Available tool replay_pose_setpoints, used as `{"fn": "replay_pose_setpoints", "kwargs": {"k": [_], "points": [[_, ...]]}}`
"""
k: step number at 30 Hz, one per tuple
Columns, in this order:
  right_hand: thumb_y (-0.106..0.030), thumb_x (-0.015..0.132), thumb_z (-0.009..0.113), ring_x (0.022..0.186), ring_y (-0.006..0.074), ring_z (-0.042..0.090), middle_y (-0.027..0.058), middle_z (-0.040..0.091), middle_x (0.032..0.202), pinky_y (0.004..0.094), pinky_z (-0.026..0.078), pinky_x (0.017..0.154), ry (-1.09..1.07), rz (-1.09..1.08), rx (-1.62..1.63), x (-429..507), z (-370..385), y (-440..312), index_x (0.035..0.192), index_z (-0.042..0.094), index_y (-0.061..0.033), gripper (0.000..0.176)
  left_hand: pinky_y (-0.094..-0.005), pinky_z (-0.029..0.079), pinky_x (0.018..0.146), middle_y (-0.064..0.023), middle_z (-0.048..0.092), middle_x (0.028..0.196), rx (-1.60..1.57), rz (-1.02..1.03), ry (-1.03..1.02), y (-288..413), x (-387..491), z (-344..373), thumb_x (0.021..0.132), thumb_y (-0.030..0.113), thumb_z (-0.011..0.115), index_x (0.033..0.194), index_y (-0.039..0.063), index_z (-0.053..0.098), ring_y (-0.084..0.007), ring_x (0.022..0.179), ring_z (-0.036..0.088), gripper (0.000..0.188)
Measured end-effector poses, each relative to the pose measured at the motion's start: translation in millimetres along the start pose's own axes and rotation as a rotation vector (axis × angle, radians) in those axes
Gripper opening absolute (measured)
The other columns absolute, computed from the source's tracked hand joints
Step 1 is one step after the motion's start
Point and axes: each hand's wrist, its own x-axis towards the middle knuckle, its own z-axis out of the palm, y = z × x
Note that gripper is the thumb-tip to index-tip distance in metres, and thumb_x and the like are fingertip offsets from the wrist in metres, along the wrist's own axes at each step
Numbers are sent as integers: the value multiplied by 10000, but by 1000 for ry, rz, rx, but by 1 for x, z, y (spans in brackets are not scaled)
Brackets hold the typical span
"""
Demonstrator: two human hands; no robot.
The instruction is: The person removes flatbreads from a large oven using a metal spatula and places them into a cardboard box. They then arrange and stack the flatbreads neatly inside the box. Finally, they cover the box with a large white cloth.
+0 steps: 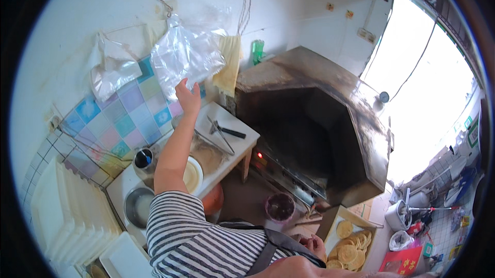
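My left hand [189, 98] is raised at the end of an outstretched arm, fingers apart and bent, holding nothing that I can see. It overlaps the lower part of a bundle of clear plastic bags [185, 55] hanging on the wall; whether it touches them I cannot tell. A yellow cloth [228, 65] hangs just right of the bags. Low in the picture, my right hand [316, 246] is partly hidden, with its fingers curled. Beside it lies a box [331, 220] with several round flatbreads [348, 254]. What that hand holds, if anything, is not visible.
A large dark-mouthed metal oven [371, 154] stands ahead. On the white table [247, 135] lie tongs [221, 135] and a black-handled tool [232, 133], near a white bowl [198, 169] and a metal bowl [131, 206]. Stacked white trays [69, 216] stand left; a bucket [280, 206] sits below the oven.
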Motion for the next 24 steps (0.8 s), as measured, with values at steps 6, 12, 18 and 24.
{"fn": "replay_pose_setpoints", "kwargs": {"k": [6,12,18,24], "points": [[-67,809,627,717,208,633,107,640,820,291,498,649,-180,-464,-292,50,96,-96,1007,633,-30,201,-415,412,894,-140,542,1084,111,383,-160,-19,136,59,765,161,664,1078,59,553,-324,1063,497,348],[-68,783,640,724,231,634,112,628,819,324,505,648,-305,-481,-320,69,165,-151,1009,638,-63,226,-442,354,981,-113,543,1145,647,586,-102,-18,256,141,794,173,607,1042,89,609,-304,1175,441,261],[-91,765,659,732,248,635,106,626,805,333,505,652,-288,-268,-245,44,159,-119,994,650,-86,230,-393,452,846,-128,606,1014,305,531,-318,47,235,190,844,149,493,961,59,619,-293,969,575,194],[-26,798,599,810,250,599,93,610,813,335,484,755,-22,-501,-255,78,149,-164,950,612,-36,153,-408,484,752,-147,566,948,-940,1018,-718,235,-59,116,770,113,579,936,34,514,-318,889,581,196]]}}
